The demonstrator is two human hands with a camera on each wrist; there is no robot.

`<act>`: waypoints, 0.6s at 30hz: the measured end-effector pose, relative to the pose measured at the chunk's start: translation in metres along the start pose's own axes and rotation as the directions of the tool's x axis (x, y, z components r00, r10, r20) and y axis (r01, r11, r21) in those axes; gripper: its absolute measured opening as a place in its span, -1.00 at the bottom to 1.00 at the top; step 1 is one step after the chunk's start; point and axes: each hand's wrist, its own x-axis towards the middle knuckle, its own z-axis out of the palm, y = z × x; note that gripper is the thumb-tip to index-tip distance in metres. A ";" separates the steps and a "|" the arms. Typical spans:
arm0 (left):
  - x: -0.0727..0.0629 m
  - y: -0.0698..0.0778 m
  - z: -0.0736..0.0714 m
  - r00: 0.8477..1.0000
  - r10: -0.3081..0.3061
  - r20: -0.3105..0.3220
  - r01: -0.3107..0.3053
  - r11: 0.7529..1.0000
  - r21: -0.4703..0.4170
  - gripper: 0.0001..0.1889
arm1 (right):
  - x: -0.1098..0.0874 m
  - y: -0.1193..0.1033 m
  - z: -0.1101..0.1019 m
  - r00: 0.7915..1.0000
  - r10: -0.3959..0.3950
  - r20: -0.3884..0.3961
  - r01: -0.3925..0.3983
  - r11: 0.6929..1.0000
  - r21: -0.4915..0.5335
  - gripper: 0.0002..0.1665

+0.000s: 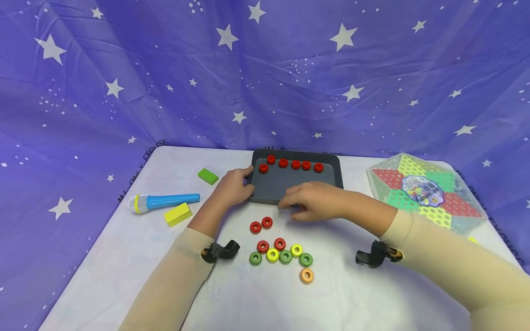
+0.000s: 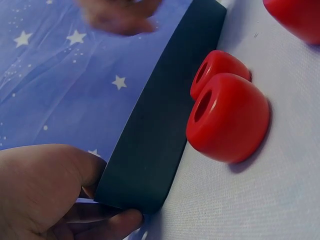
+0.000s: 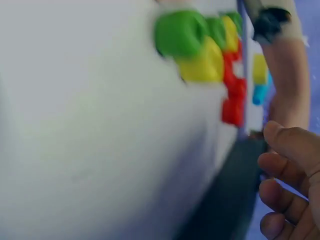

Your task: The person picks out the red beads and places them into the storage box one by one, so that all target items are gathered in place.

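My left hand (image 1: pixel 234 185) grips the left side of a dark grey tray (image 1: pixel 269 188); in the left wrist view, its fingers and thumb hold the tray's corner (image 2: pixel 145 185). Several red rings (image 1: pixel 296 164) sit inside, mostly along the far side. Above the tray's near edge, my right hand (image 1: pixel 316 201) has loosely bent, spread fingers with nothing visible between them. Between the arms lie more rings: red rings (image 1: pixel 256 227), green rings (image 1: pixel 285 256), yellow rings (image 1: pixel 296 250) and one orange ring (image 1: pixel 306 276). Two red rings (image 2: pixel 227 117) stand close to the tray's outer wall.
On the left lie a blue toy microphone (image 1: pixel 165 201), a yellow block (image 1: pixel 178 214) and a green block (image 1: pixel 208 176). A clear hexagonal box with coloured star panels (image 1: pixel 426 191) rests at the right. Behind the white table (image 1: pixel 343 294) hangs a purple star-printed cloth (image 1: pixel 290 92).
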 end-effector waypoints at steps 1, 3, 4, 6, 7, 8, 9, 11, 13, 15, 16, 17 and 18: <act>0.000 0.000 0.000 1.000 -0.001 -0.001 0.001 1.000 0.002 -0.28 | -0.002 -0.003 0.006 1.000 0.002 0.021 -0.002 1.000 0.008 -0.57; 0.000 -0.001 -0.001 1.000 -0.005 -0.002 0.005 1.000 0.004 -0.28 | -0.005 -0.009 0.016 0.998 -0.002 0.057 0.001 1.000 0.026 -0.56; 0.000 -0.001 -0.002 1.000 -0.007 -0.003 0.007 1.000 0.003 -0.28 | -0.005 -0.012 0.021 0.997 -0.005 0.073 0.003 1.000 0.030 -0.56; 0.000 -0.002 -0.002 1.000 -0.010 -0.005 0.010 1.000 0.000 -0.28 | -0.005 -0.016 0.028 0.995 -0.020 0.097 0.016 0.999 0.043 -0.57; 0.000 -0.002 -0.003 1.000 -0.011 -0.004 0.011 1.000 -0.004 -0.27 | -0.005 -0.018 0.030 0.994 -0.030 0.107 0.025 0.998 0.049 -0.58; 0.000 -0.002 -0.003 1.000 -0.010 -0.003 0.010 1.000 -0.007 -0.27 | -0.005 -0.019 0.033 0.993 -0.045 0.111 0.039 0.998 0.055 -0.59; 0.000 -0.003 -0.003 1.000 -0.010 -0.003 0.010 1.000 -0.010 -0.27 | -0.004 -0.020 0.035 0.992 -0.057 0.116 0.050 0.997 0.059 -0.60; 0.001 -0.003 -0.002 1.000 -0.008 -0.005 0.008 1.000 -0.009 -0.28 | -0.002 -0.023 0.038 0.989 -0.071 0.127 0.064 0.996 0.061 -0.61; 0.001 -0.004 -0.001 1.000 -0.007 -0.007 0.007 1.000 -0.005 -0.28 | 0.001 -0.024 0.041 0.987 -0.087 0.137 0.078 0.994 0.071 -0.61; 0.001 -0.004 0.000 1.000 -0.007 -0.008 0.007 1.000 -0.002 -0.29 | 0.003 -0.026 0.042 0.984 -0.096 0.151 0.085 0.993 0.076 -0.60; 0.001 -0.004 0.000 1.000 -0.007 -0.007 0.007 1.000 -0.002 -0.29 | 0.005 -0.026 0.043 0.982 -0.100 0.157 0.089 0.993 0.078 -0.59; 0.001 -0.003 0.000 1.000 -0.007 -0.004 0.007 1.000 -0.004 -0.29 | 0.006 -0.027 0.043 0.981 -0.103 0.164 0.091 0.993 0.079 -0.59; 0.001 -0.003 0.000 1.000 -0.006 -0.003 0.006 1.000 -0.007 -0.29 | 0.006 -0.027 0.044 0.980 -0.104 0.170 0.092 0.993 0.079 -0.58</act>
